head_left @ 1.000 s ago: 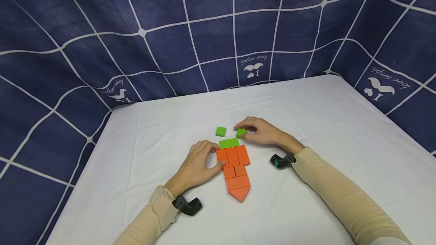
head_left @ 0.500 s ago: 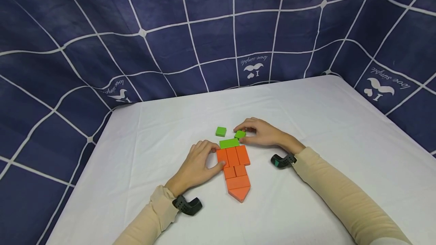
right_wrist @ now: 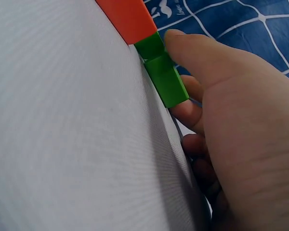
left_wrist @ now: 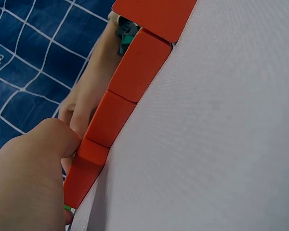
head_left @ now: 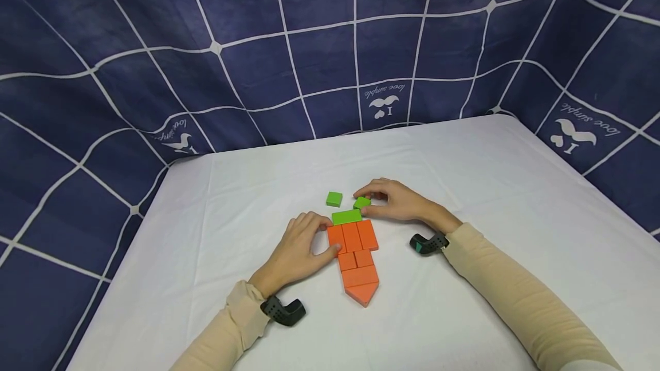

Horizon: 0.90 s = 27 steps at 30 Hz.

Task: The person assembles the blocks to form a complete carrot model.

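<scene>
My left hand (head_left: 296,253) holds the left edge of an upright orange block (head_left: 335,238), thumb low on it and index finger at its far corner. In the left wrist view the thumb (left_wrist: 58,137) lies against the orange row's side. On the right, my right hand (head_left: 394,200) holds a small green block (head_left: 362,203) between thumb and fingers, at the right end of a longer green block (head_left: 346,217). The right wrist view has this small block (right_wrist: 166,82) touching the longer one (right_wrist: 150,47). Another small green block (head_left: 334,199) lies apart, farther back.
Several orange blocks form a flat figure: three upright blocks, two small blocks (head_left: 356,259), a wide block (head_left: 360,275) and a triangular block (head_left: 363,293) pointing at me. A white cloth covers the table (head_left: 232,188). A blue checked curtain (head_left: 319,44) stands behind it.
My right hand has slid the small green block slightly left, turning it against the longer green block's corner. The left hand and the orange blocks have stayed in place.
</scene>
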Each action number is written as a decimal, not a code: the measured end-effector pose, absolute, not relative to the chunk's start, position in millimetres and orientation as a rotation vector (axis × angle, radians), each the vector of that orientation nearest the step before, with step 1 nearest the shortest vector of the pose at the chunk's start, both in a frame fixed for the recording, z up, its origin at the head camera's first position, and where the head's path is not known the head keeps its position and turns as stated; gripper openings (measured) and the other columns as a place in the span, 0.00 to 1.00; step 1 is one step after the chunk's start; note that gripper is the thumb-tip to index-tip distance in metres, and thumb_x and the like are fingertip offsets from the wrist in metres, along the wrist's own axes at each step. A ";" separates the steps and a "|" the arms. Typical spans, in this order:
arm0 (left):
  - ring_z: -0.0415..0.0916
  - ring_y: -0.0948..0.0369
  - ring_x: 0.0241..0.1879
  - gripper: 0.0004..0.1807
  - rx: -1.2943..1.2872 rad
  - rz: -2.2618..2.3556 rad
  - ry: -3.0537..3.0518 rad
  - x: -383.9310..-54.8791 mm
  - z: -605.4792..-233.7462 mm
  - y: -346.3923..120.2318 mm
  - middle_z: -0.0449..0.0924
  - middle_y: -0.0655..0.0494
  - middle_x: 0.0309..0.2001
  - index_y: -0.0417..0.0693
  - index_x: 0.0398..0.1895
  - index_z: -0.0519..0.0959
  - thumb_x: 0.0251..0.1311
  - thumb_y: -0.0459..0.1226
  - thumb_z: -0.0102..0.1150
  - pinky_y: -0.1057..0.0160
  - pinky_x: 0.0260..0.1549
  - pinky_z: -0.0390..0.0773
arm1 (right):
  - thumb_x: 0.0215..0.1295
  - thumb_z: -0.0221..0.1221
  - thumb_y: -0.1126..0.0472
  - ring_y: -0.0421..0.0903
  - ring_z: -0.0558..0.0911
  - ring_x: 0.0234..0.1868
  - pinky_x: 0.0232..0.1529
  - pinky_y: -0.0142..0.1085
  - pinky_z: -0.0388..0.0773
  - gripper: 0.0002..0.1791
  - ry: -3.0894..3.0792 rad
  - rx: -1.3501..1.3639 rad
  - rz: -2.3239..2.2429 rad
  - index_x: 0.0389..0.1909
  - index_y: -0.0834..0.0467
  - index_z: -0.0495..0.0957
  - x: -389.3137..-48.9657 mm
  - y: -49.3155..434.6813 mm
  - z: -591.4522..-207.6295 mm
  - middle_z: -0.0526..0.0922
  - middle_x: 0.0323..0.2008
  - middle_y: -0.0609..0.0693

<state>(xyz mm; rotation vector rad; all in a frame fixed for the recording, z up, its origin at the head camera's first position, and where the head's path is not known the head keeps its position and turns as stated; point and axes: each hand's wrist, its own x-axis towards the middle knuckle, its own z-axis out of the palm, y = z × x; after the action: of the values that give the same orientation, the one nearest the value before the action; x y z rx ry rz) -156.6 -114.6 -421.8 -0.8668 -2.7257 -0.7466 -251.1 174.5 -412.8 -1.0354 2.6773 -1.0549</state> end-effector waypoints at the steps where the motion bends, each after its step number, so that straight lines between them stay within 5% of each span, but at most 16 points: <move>1: 0.71 0.61 0.51 0.25 -0.866 -0.748 -2.725 -156.6 -421.6 -114.6 0.78 0.61 0.50 0.51 0.56 0.76 0.61 0.52 0.66 0.55 0.55 0.69 | 0.67 0.68 0.48 0.44 0.74 0.43 0.47 0.39 0.73 0.22 2.683 -1.018 -1.066 0.60 0.46 0.83 -251.2 174.6 -412.9 0.82 0.43 0.40; 16: 0.71 0.60 0.52 0.24 -0.833 -0.769 -2.769 -155.3 -421.6 -115.5 0.78 0.61 0.51 0.51 0.57 0.76 0.63 0.53 0.65 0.54 0.57 0.70 | 0.69 0.67 0.53 0.44 0.76 0.40 0.45 0.38 0.75 0.18 2.783 -0.979 -1.119 0.57 0.54 0.84 -262.1 157.9 -399.2 0.83 0.42 0.46; 27: 0.70 0.61 0.51 0.24 -0.839 -0.775 -2.784 -156.1 -421.7 -114.4 0.77 0.62 0.50 0.52 0.57 0.76 0.63 0.53 0.64 0.55 0.57 0.69 | 0.68 0.67 0.49 0.46 0.80 0.49 0.57 0.42 0.76 0.22 2.729 -1.065 -0.741 0.57 0.56 0.84 -273.3 126.3 -378.3 0.86 0.48 0.48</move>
<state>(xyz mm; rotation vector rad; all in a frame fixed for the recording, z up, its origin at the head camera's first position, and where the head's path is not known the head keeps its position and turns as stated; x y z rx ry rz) -156.1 -114.4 -421.7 -0.8386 -2.7840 -0.7753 -273.3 126.3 -378.3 -1.0649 2.7291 -0.7411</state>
